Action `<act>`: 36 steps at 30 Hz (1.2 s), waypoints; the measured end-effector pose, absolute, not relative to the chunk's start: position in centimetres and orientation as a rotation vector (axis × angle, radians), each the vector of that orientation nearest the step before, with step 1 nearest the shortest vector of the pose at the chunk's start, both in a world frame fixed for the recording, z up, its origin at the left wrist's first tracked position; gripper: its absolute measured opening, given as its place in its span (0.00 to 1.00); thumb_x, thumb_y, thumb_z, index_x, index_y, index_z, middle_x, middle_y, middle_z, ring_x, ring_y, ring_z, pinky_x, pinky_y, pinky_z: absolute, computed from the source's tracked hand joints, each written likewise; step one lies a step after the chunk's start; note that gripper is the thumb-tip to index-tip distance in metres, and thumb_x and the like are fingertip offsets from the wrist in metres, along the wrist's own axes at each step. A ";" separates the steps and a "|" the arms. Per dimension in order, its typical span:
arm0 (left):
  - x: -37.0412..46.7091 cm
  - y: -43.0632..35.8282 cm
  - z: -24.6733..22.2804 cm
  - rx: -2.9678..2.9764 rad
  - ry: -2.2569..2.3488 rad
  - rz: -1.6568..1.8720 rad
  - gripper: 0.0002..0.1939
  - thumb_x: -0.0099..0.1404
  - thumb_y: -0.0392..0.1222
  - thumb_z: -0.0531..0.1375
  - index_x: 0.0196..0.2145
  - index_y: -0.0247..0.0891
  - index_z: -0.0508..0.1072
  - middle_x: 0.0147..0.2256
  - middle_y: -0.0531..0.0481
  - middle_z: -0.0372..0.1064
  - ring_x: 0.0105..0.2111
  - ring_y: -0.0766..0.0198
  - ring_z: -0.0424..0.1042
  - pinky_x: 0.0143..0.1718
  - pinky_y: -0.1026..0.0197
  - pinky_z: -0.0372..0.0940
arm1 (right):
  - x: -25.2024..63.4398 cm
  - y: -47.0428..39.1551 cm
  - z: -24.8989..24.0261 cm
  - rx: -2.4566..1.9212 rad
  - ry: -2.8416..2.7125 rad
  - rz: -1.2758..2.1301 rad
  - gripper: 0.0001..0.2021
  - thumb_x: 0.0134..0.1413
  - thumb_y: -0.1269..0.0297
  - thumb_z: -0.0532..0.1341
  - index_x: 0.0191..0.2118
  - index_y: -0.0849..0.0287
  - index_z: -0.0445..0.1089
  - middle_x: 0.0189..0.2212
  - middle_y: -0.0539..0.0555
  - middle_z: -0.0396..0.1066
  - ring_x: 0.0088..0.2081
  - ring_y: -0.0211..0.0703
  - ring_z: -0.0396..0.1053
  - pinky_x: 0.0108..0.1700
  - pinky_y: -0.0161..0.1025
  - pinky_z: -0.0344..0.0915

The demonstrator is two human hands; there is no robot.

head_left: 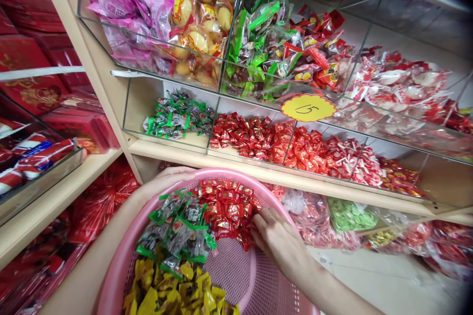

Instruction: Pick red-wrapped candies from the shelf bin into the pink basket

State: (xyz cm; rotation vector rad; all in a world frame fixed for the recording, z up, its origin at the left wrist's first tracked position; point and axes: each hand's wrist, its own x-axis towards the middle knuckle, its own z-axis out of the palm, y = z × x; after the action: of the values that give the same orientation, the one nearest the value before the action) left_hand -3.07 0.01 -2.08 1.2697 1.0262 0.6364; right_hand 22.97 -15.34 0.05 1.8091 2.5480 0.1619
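Observation:
A pink plastic basket (271,197) fills the lower middle of the head view. Inside lie green-and-clear wrapped candies (185,231) at the left, red wrapped candies (229,206) at the back and yellow wrapped pieces (173,290) at the front. My left hand (172,175) is closed over the far left rim of the basket, its fingertips partly hidden behind it. Inside the basket, my right hand (275,236) touches the right edge of the red candies with bent fingers; its fingertips are partly hidden among them.
Ahead stands a wooden shelf (177,155) with clear bins of wrapped candies and a yellow price tag (309,108) marked 15. Bagged candies (351,214) lie beneath it at the right. Red packages (33,74) fill the shelves at the left.

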 end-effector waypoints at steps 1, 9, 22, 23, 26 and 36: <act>-3.1 0.0 -2.1 1.267 1.020 0.638 0.21 0.49 0.48 0.64 0.40 0.37 0.74 0.37 0.50 0.74 0.40 0.55 0.71 0.42 0.60 0.63 | 23.0 -15.3 0.0 1.814 2.545 0.165 0.06 0.54 0.72 0.52 0.27 0.59 0.60 0.30 0.53 0.65 0.29 0.39 0.65 0.29 0.35 0.58; -3.1 0.0 -2.2 1.251 1.017 0.620 0.20 0.50 0.48 0.63 0.40 0.37 0.74 0.37 0.50 0.74 0.37 0.56 0.72 0.39 0.61 0.64 | 23.1 -15.0 -1.0 1.865 2.433 0.160 0.06 0.56 0.73 0.50 0.29 0.59 0.61 0.31 0.53 0.65 0.23 0.35 0.65 0.23 0.34 0.54; -3.1 0.1 -2.2 1.215 0.984 0.611 0.19 0.50 0.47 0.63 0.41 0.38 0.74 0.36 0.51 0.74 0.38 0.57 0.71 0.39 0.62 0.63 | 22.9 -14.5 -1.9 1.874 2.444 0.243 0.06 0.57 0.73 0.50 0.31 0.58 0.59 0.33 0.53 0.64 0.24 0.37 0.65 0.23 0.35 0.54; -3.1 0.0 -2.1 1.220 0.989 0.613 0.20 0.50 0.47 0.63 0.41 0.38 0.74 0.36 0.51 0.75 0.38 0.57 0.71 0.39 0.62 0.63 | 22.9 -14.5 -1.8 1.879 2.442 0.237 0.05 0.56 0.73 0.50 0.31 0.58 0.59 0.33 0.53 0.64 0.23 0.37 0.65 0.23 0.35 0.55; -3.0 0.0 -1.9 1.250 1.025 0.619 0.20 0.49 0.47 0.64 0.40 0.37 0.74 0.37 0.50 0.74 0.39 0.56 0.71 0.40 0.62 0.63 | 22.8 -14.7 -1.4 1.895 2.454 0.184 0.04 0.56 0.72 0.51 0.30 0.58 0.58 0.33 0.53 0.64 0.23 0.37 0.65 0.23 0.35 0.56; -3.0 -0.2 -1.7 1.246 1.022 0.617 0.19 0.49 0.48 0.63 0.39 0.38 0.75 0.36 0.51 0.74 0.36 0.57 0.72 0.37 0.63 0.64 | 22.9 -15.5 0.3 1.902 2.544 0.192 0.06 0.56 0.62 0.53 0.31 0.58 0.59 0.31 0.53 0.64 0.25 0.39 0.66 0.25 0.35 0.57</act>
State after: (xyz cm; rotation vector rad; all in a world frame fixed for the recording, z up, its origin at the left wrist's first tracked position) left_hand -2.97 -0.18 -1.69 1.2465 1.0223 0.6171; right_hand 22.89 -15.53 0.33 1.9019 2.5436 0.1923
